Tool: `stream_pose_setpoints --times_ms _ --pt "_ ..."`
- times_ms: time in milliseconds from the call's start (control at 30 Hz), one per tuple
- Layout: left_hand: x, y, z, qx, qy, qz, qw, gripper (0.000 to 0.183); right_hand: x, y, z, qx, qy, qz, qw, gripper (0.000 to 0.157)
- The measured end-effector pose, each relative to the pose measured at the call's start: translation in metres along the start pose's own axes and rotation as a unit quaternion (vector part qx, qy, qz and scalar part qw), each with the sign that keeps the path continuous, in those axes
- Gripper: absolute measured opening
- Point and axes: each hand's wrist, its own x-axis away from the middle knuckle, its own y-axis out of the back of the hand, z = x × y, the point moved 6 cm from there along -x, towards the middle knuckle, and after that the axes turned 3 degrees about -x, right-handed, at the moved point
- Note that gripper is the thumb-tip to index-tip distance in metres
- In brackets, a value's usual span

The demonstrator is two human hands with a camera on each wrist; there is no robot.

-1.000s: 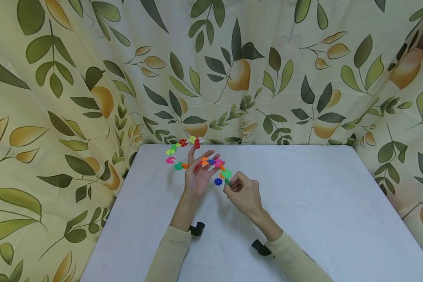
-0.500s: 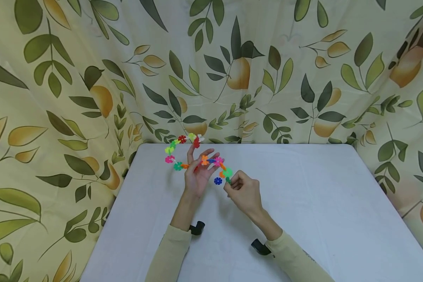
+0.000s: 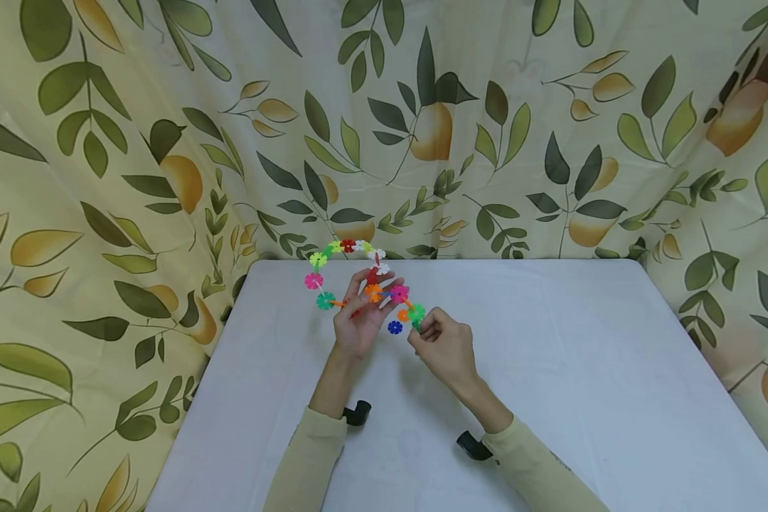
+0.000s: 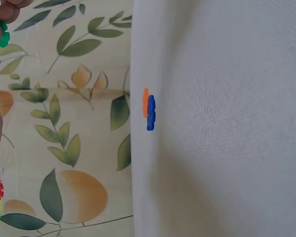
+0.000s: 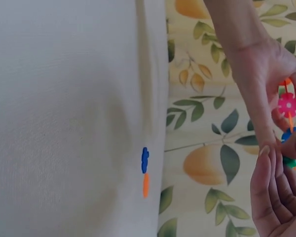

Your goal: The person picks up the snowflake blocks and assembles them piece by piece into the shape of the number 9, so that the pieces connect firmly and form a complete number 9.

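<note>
A chain of colourful plastic snowflake discs (image 3: 313, 280) hangs in a loop above the table's far side. My left hand (image 3: 357, 331), palm up, holds the chain between thumb and fingers, with its lower part running across the fingers. At the chain's right end is a light green disc (image 3: 417, 313). Right beside it, my right hand (image 3: 448, 348) pinches a dark green disc (image 5: 289, 162) between thumb and forefinger; the fingers partly hide it. Below the chain, a blue disc (image 4: 151, 112) and an orange disc (image 4: 146, 102) lie side by side on the table.
A white cloth covers the table (image 3: 550, 370), whose far edge meets a leaf-print curtain (image 3: 486, 178). Black wrist cameras stick out from both cuffs, one at the left wrist (image 3: 358, 413) and one at the right (image 3: 473, 446).
The chain's loop has swung round and spread wider, its far part shifting right, so more white discs show. The left fingers have bent closer to the chain. My right hand has barely moved.
</note>
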Motion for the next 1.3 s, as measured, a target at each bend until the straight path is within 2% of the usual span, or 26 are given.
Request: stream_pose_setpoints --times_ms 333,567,767,900,1033,1167,1300 --pt "0.001 -0.006 0.0 0.023 0.015 0.045 0.9986 0.033 -0.002 0.003 0.003 0.038 0.028 -0.017 0.999 0.018" --pt "0.002 -0.01 0.002 0.009 0.035 0.075 0.9965 0.035 -0.002 0.003 0.003 0.042 0.035 -0.015 0.998 0.018" --pt "0.001 -0.013 0.003 0.023 0.04 0.095 0.9944 0.036 -0.003 0.004 0.003 0.043 0.043 -0.011 0.998 0.019" --pt "0.002 -0.015 0.003 0.01 0.044 0.115 0.9923 0.041 -0.003 0.004 0.003 0.04 0.046 -0.01 0.998 0.019" --pt "0.003 -0.015 0.004 -0.023 0.045 0.115 0.9921 0.047 -0.003 0.005 0.004 0.023 0.044 -0.003 0.999 0.02" --pt "0.004 -0.013 0.004 -0.035 0.044 0.099 0.9935 0.063 -0.003 0.005 0.004 -0.005 0.028 0.01 1.0 0.02" --pt "0.004 -0.013 0.006 -0.052 0.037 0.099 0.993 0.067 -0.003 0.003 0.004 -0.022 0.013 0.026 0.999 0.019"
